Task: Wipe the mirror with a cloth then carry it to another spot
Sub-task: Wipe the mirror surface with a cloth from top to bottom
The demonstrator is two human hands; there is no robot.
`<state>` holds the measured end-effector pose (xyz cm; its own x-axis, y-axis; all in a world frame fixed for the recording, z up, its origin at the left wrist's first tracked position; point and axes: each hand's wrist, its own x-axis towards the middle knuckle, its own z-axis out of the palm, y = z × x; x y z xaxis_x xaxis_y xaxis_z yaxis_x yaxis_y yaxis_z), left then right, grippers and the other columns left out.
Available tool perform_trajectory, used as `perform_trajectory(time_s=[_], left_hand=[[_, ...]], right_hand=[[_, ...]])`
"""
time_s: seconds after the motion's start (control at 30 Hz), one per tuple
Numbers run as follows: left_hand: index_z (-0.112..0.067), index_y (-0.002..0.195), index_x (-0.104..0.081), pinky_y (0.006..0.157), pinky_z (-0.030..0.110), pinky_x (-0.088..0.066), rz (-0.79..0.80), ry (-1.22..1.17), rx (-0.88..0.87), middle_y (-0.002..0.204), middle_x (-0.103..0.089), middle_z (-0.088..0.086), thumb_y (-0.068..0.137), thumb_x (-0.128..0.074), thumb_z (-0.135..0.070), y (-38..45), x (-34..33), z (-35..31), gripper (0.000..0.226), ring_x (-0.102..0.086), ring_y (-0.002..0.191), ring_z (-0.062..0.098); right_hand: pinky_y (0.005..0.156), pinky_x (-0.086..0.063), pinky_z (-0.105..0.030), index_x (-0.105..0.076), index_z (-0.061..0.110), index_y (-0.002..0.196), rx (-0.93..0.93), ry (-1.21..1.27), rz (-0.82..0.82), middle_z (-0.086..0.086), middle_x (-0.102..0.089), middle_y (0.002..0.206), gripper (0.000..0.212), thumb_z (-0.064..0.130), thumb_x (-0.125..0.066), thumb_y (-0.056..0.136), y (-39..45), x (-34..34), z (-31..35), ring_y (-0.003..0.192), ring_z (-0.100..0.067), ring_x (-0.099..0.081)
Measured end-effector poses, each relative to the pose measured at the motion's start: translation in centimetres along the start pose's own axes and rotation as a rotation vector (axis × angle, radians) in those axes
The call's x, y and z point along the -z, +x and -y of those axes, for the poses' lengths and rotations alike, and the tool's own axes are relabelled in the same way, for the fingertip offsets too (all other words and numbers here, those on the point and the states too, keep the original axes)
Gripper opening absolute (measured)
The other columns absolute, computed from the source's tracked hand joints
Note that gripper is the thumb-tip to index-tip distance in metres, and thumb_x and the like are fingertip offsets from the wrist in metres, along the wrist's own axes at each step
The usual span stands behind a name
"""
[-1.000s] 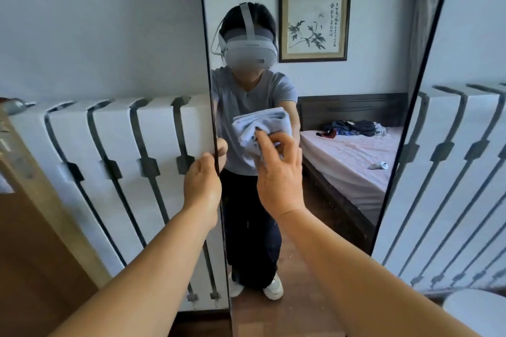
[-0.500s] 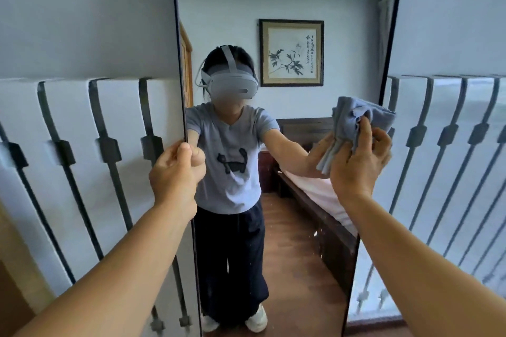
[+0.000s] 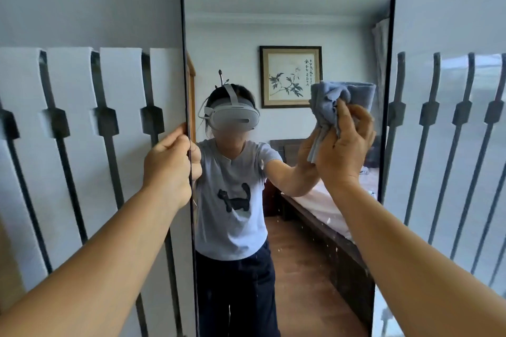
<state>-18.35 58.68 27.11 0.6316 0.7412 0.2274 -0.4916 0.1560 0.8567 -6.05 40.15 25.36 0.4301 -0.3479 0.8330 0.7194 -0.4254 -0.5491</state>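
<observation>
A tall, narrow mirror [image 3: 287, 8] with a thin black frame stands upright in front of me, filling the middle of the view. My left hand [image 3: 168, 165] grips its left edge at about mid height, fingers curled round the frame. My right hand [image 3: 346, 145] holds a crumpled blue-grey cloth [image 3: 328, 101] and presses it on the glass close to the mirror's right edge. The glass reflects a person in a headset, a bed and a framed picture.
Behind the mirror runs a white panel with dark vertical bars [image 3: 82, 145], continuing on the right side [image 3: 443, 145], under a grey wall. A strip of wooden floor shows at the bottom left corner [image 3: 5, 268].
My right hand has swept the cloth from the mirror's left-centre across to its right edge and higher. My left hand has kept its grip on the left edge.
</observation>
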Motion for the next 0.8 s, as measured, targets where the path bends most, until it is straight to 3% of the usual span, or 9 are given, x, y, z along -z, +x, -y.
perform_trajectory(time_s=[0.13,0.2,0.3,0.43,0.57,0.67,0.73,0.8], left_hand=[[-0.029,0.087,-0.059,0.053,0.028,-0.018,0.071,-0.024,0.063,0.072,-0.045,0.007,0.095,-0.045,-0.01,0.0,1.9,1.8,0.025,-0.033,0.063,0.016],[-0.027,0.089,-0.06,0.058,0.029,-0.022,0.082,-0.045,0.068,0.073,-0.045,0.008,0.095,-0.045,-0.009,0.0,2.4,2.6,0.025,-0.033,0.064,0.016],[-0.021,0.109,-0.068,0.058,0.028,-0.03,0.146,-0.043,0.075,0.072,-0.049,0.006,0.095,-0.046,-0.012,0.0,3.2,3.2,0.028,-0.038,0.063,0.014],[-0.019,0.094,-0.069,0.067,0.027,-0.053,0.188,-0.076,0.102,0.089,-0.069,0.007,0.095,-0.048,-0.014,-0.6,3.2,3.1,0.021,-0.065,0.078,0.019],[-0.019,0.092,-0.066,0.067,0.031,-0.053,0.14,-0.091,0.155,0.103,-0.07,0.014,0.093,-0.048,-0.015,-0.2,3.9,3.5,0.019,-0.067,0.091,0.026],[-0.02,0.087,-0.068,0.071,0.032,-0.051,0.154,-0.147,0.127,0.093,-0.069,0.01,0.093,-0.049,-0.022,-0.4,3.7,4.2,0.02,-0.065,0.083,0.022],[-0.024,0.079,-0.072,0.056,0.026,-0.035,0.161,-0.148,0.063,0.069,-0.058,0.003,0.092,-0.05,-0.02,-0.6,3.3,4.5,0.026,-0.05,0.06,0.013],[-0.028,0.088,-0.073,0.053,0.024,-0.018,0.142,-0.127,0.047,0.06,-0.045,-0.001,0.093,-0.042,-0.014,-0.3,3.1,4.9,0.034,-0.035,0.053,0.009]], right_hand=[[0.093,-0.035,-0.03,-0.061,0.019,0.122,0.109,0.051,0.077,-0.008,-0.051,0.123,0.042,0.001,-0.051,0.085,-3.6,-2.6,3.0,0.106,-0.028,-0.042],[0.09,-0.044,-0.038,-0.061,0.019,0.121,0.178,0.075,0.151,-0.008,-0.053,0.121,0.04,0.008,-0.05,0.084,-5.8,-4.0,4.7,0.102,-0.029,-0.045],[0.085,-0.048,-0.044,-0.063,0.018,0.118,0.312,0.096,0.255,-0.01,-0.056,0.118,0.041,0.017,-0.048,0.08,-9.4,-6.0,7.2,0.1,-0.034,-0.051],[0.084,-0.048,-0.045,-0.064,0.023,0.116,0.351,0.158,0.322,-0.003,-0.054,0.118,0.042,0.014,-0.051,0.077,-12.6,-8.0,8.8,0.098,-0.033,-0.051],[0.083,-0.048,-0.046,-0.066,0.022,0.114,0.413,0.213,0.382,-0.004,-0.059,0.115,0.041,0.01,-0.055,0.076,-13.5,-8.3,8.9,0.095,-0.031,-0.052],[0.083,-0.049,-0.043,-0.065,0.018,0.115,0.472,0.221,0.412,-0.007,-0.059,0.116,0.043,0.011,-0.046,0.077,-13.0,-7.5,8.1,0.094,-0.032,-0.053],[0.083,-0.049,-0.04,-0.064,0.018,0.117,0.447,0.174,0.368,-0.008,-0.058,0.117,0.045,0.017,-0.045,0.077,-12.4,-6.5,6.9,0.096,-0.033,-0.053],[0.085,-0.047,-0.04,-0.062,0.017,0.12,0.357,0.127,0.262,-0.01,-0.055,0.12,0.041,0.012,-0.052,0.08,-11.3,-5.2,4.3,0.103,-0.032,-0.05]])
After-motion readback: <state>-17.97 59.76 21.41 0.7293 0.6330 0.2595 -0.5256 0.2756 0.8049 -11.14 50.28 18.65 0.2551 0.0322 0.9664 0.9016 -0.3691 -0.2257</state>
